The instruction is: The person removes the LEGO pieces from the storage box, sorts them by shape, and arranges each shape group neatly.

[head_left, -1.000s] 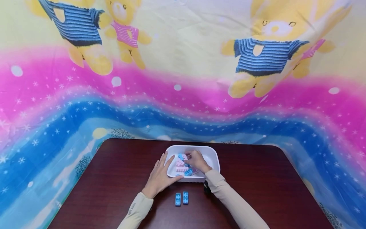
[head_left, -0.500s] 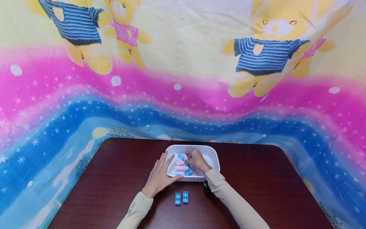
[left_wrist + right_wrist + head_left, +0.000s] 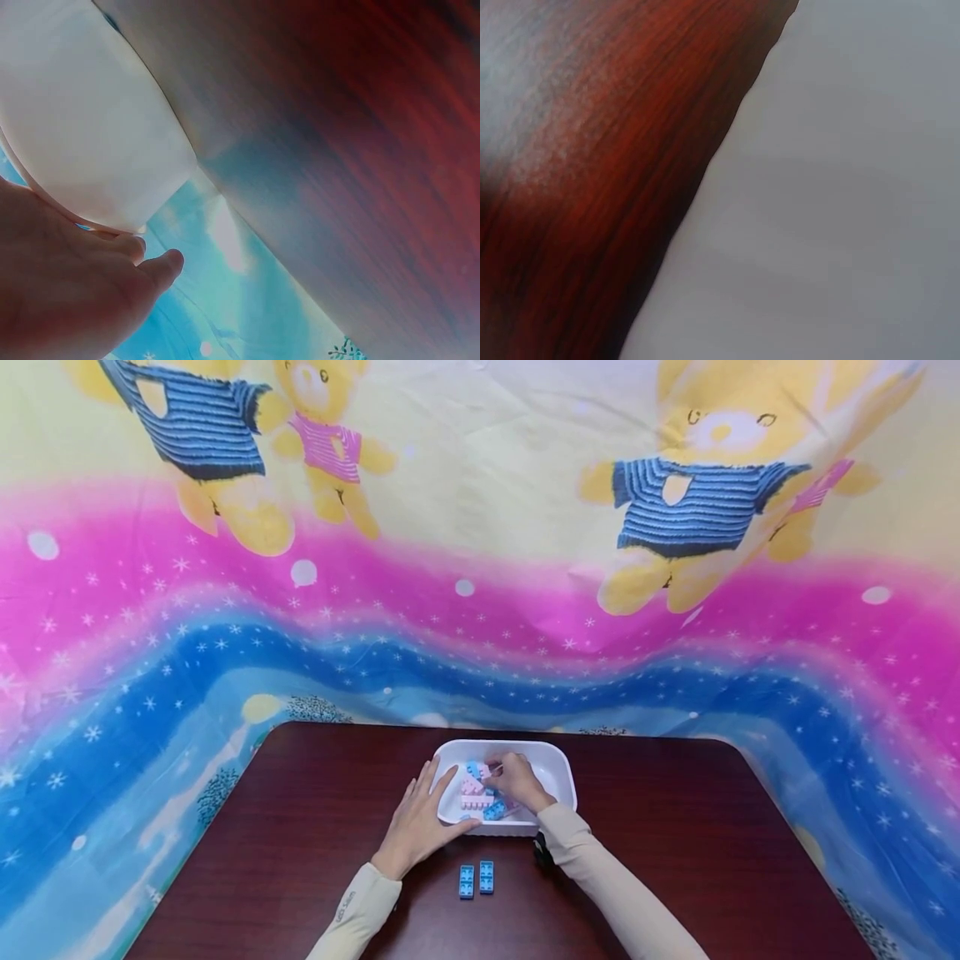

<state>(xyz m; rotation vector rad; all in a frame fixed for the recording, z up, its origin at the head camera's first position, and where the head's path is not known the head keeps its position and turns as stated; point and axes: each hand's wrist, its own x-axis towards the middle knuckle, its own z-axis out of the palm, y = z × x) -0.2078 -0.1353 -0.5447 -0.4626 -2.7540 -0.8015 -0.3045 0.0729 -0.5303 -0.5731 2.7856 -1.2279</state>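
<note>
A white plastic tray (image 3: 557, 768) holds pink and blue toy building bricks, heaped toward its left side. My left hand (image 3: 417, 825) lies along the tray's left side, fingers spread and fairly straight, with the thumb along the front rim. In the left wrist view the left hand (image 3: 82, 277) is against the tray's outer wall (image 3: 90, 112). My right hand (image 3: 517, 779) reaches into the tray with bent fingers among the bricks, right beside a pink brick (image 3: 472, 787); I cannot tell whether it grips one. A blue brick (image 3: 494, 810) lies below it near the front wall.
Two blue bricks, a left one (image 3: 467, 882) and a right one (image 3: 487, 877), stand side by side on the dark wooden table (image 3: 337, 777) in front of the tray. A small black object (image 3: 542, 850) shows under the right sleeve. A printed cloth (image 3: 480, 635) hangs behind the table.
</note>
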